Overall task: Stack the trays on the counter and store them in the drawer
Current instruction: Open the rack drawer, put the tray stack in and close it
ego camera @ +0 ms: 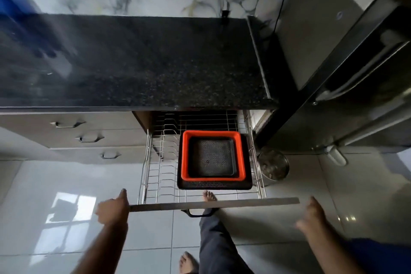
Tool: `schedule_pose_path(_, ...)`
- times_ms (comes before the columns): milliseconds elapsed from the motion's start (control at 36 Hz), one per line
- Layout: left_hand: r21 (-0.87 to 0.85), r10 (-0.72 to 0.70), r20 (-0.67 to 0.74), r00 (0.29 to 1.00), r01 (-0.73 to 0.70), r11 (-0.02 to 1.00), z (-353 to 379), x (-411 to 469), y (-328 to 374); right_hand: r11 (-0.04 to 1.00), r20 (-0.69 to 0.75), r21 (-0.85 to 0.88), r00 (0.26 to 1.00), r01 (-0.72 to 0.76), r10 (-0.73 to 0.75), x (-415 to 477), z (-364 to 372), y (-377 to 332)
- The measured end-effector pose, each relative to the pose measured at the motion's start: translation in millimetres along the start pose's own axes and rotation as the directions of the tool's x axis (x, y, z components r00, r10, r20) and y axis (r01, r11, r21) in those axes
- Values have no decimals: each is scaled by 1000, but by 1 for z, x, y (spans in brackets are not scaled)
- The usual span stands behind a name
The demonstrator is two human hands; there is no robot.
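Gripping the drawer front [213,204] at lower left, my left hand [113,209] is clenched; right hand [311,218] released. Stacked trays [213,159] look light, stiff.

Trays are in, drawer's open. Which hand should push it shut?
Left. The left hand already grips the end of the drawer front; the right hand hangs open, clear of it.

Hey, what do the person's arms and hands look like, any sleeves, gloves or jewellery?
Both hands are bare, no gloves. The left hand and its forearm show no sleeve, watch or ring. The right hand is blurred; its forearm is bare, with blue cloth, probably a sleeve, further up. No jewellery can be made out.
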State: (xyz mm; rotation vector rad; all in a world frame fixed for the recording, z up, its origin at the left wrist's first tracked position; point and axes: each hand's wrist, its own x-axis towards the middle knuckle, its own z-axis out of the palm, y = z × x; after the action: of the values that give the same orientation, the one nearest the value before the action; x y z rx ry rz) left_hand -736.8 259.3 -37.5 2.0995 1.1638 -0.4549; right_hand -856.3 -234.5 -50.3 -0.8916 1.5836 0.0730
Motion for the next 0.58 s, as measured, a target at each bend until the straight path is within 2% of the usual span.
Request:
schedule_pose_path(28,-191,-82,91,992,98,977,-1,-9,-2,987,63,130,994,-92,84,-8,5,7)
schedule_pose_path(83,-483,-182,320,930,325,813,2,-30,-3,946,157,298,984,-130,86,-27,25,19)
schedule_pose_path(139,-607,-188,456,870,459,649,7,-49,5,919,265,372,964,-129,29,-52,50,24)
schedule_pose_path(194,-683,-195,493,848,516,517,9,-63,21,915,298,372,954,-156,41,-74,70,22)
schedule_pose_path(250,-740,-232,469,852,523,424,12,-69,35,911,249,378,966,-162,68,-85,85,18)
schedule_pose_path(333,-790,-255,459,851,522,322,16,-68,49,896,91,436,995,-86,52,-92,99,14)
schedule_pose_path(444,-769,-251,568,784,614,177,24,-62,69,884,134,458,990,-90,31,-97,117,-1)
schedule_pose_path(583,-761,-222,595,772,631,154,43,-51,111,889,131,451,991,-76,19,-103,146,-28)
